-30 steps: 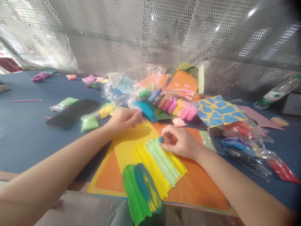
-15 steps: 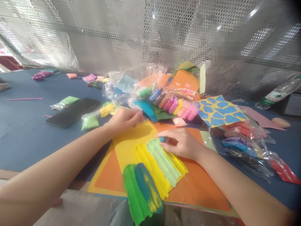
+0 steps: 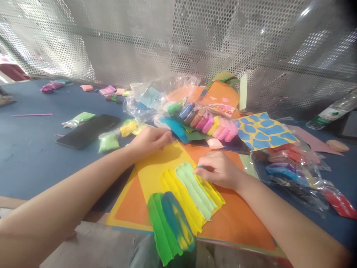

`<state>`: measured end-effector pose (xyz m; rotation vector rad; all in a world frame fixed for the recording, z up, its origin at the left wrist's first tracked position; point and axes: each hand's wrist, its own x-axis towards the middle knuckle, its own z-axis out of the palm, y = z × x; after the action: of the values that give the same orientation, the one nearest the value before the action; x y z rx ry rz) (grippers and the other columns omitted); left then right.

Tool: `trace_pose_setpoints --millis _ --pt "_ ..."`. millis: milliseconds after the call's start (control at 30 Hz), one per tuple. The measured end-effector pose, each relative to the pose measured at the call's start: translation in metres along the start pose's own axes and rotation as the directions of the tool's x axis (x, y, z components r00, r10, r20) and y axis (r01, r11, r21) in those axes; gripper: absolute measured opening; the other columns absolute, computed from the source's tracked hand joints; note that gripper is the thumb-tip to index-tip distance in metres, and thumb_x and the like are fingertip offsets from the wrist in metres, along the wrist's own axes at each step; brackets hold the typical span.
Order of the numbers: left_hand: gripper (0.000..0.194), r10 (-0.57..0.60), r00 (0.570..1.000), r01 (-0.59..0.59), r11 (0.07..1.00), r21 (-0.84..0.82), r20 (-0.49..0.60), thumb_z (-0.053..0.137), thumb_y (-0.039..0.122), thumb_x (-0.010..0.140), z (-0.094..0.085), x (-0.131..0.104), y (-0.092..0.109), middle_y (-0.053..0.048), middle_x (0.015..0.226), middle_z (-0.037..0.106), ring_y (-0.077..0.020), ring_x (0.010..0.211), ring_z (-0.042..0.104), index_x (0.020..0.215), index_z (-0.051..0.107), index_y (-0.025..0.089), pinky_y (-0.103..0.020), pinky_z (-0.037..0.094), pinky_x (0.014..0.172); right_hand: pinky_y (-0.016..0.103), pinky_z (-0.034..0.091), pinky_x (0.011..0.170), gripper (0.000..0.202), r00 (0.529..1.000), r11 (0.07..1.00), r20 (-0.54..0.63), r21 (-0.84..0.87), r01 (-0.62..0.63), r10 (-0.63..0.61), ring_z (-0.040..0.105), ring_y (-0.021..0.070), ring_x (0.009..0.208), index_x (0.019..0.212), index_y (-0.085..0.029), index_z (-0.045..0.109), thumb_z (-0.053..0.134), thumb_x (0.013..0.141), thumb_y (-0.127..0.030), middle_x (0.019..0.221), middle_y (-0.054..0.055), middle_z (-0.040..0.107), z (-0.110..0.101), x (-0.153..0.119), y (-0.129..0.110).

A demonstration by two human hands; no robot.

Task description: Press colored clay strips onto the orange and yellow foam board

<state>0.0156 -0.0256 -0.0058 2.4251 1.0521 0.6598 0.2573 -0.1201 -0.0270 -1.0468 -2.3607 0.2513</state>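
My right hand (image 3: 219, 169) is closed around a small piece of blue clay (image 3: 200, 167), of which only a sliver shows at the fingertips. It rests at the right side of a pale green clay strip (image 3: 196, 191), which lies over a ridged yellow clay layer (image 3: 182, 201). Nearer to me, ridged green clay (image 3: 163, 229) and a blue-teal clay strip streaked with yellow (image 3: 177, 219) hang over the front edge. At the far edge of the yellow paper (image 3: 152, 171), my left hand (image 3: 152, 140) lies with curled fingers; anything inside it is hidden.
Orange paper (image 3: 237, 219) lies under the clay. Behind are a row of wrapped clay packets (image 3: 208, 124) and a blue-and-yellow patterned sheet (image 3: 264, 131). A dark phone-like slab (image 3: 89, 132) lies left; bagged clay (image 3: 292, 169) and a plastic bottle (image 3: 331, 111) are right.
My right fingers have closed further over the blue clay, which showed as a round ball before. The hand has shifted slightly right. My left hand keeps its place on the paper.
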Motion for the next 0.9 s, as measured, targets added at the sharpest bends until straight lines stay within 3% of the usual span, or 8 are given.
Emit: trace_pose_setpoints --millis 133,233,367,567,767,900 --pt "0.041 -0.004 1.000 0.004 1.000 0.008 0.010 0.035 0.040 0.093 -0.0002 0.0002 0.0005 0.004 0.055 0.061 -0.0083 0.054 0.054 0.079 0.067 0.019 -0.020 0.039 0.059 0.022 0.037 0.057 0.018 0.997 0.994 -0.028 0.082 -0.071 0.074 0.056 0.0103 0.056 0.086 -0.019 0.066 0.060 0.085 -0.036 0.065 0.000 0.065 0.0020 0.0000 -0.0027" --pt "0.041 -0.013 1.000 0.013 1.000 0.014 0.012 0.035 0.040 0.093 -0.0004 0.0003 0.0016 0.004 0.056 0.061 -0.0086 0.054 0.054 0.079 0.067 0.019 -0.020 0.039 0.058 0.021 0.039 0.056 0.015 0.995 0.991 -0.021 0.091 -0.094 0.097 0.057 0.0095 0.056 0.094 -0.019 0.066 0.061 0.083 -0.028 0.068 -0.001 0.067 0.0025 0.0005 -0.0044" --pt "0.041 -0.014 1.000 0.014 1.000 0.016 0.014 0.035 0.040 0.092 -0.0008 0.0003 0.0023 0.003 0.056 0.062 -0.0091 0.053 0.054 0.080 0.068 0.018 -0.020 0.039 0.057 0.021 0.038 0.055 0.015 0.994 0.991 -0.017 0.083 -0.108 0.110 0.055 0.0091 0.054 0.090 -0.019 0.065 0.061 0.083 -0.031 0.068 0.000 0.066 0.0015 0.0009 -0.0051" --pt "0.041 -0.004 1.000 0.004 1.000 0.012 0.016 0.036 0.041 0.092 -0.0007 0.0003 0.0015 0.003 0.056 0.063 -0.0101 0.053 0.055 0.079 0.068 0.018 -0.020 0.039 0.058 0.023 0.035 0.056 0.030 0.996 0.992 0.016 0.078 -0.094 0.093 0.053 0.0109 0.056 0.081 -0.019 0.063 0.051 0.090 -0.045 0.061 0.000 0.060 -0.0011 0.0006 -0.0033" --pt "0.041 -0.027 0.999 0.026 0.999 0.025 0.019 0.037 0.040 0.091 -0.0012 0.0001 0.0032 0.002 0.056 0.063 -0.0107 0.053 0.054 0.079 0.069 0.018 -0.021 0.039 0.058 0.026 0.027 0.055 0.054 0.996 0.999 0.084 0.041 -0.007 0.003 0.038 0.0099 0.050 0.053 -0.019 0.042 0.032 0.097 -0.050 0.049 -0.003 0.040 -0.0024 0.0012 -0.0006" --pt "0.041 -0.033 0.999 0.033 0.999 0.023 0.026 0.036 0.041 0.091 -0.0013 0.0005 0.0036 0.002 0.056 0.063 -0.0108 0.054 0.054 0.079 0.069 0.018 -0.021 0.039 0.058 0.026 0.027 0.056 0.049 0.996 0.999 0.088 0.011 -0.031 0.030 0.047 0.0110 0.055 0.060 -0.018 0.052 0.037 0.096 -0.048 0.055 0.000 0.052 -0.0017 0.0009 -0.0009"
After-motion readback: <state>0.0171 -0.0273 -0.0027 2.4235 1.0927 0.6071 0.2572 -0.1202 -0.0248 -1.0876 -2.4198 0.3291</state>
